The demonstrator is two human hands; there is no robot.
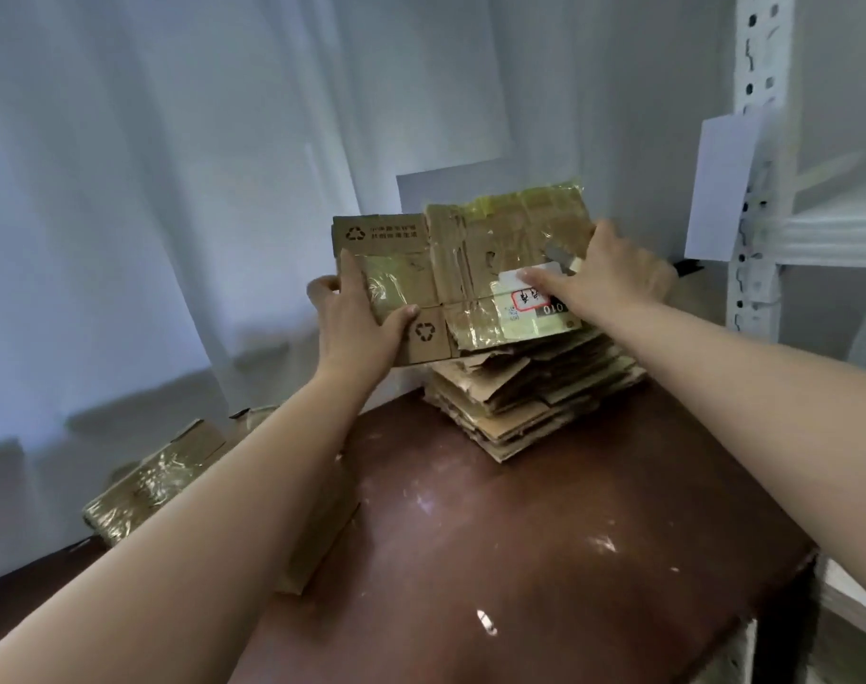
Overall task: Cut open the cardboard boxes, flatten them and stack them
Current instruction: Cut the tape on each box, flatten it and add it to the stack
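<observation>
Laying a flattened box (451,274) onto the stack (529,387) right under it, left hand (357,318) pinching its near-left edge, right hand (608,274) pressing flat-fingered on top, so lots done already, though some taped boxes (145,486) down-left look uncut.

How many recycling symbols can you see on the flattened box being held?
2. One recycling symbol is printed near the top left corner of the flattened box, the other symbol low on its left side beside the left hand. Tape glare or the underside may hide more.
</observation>
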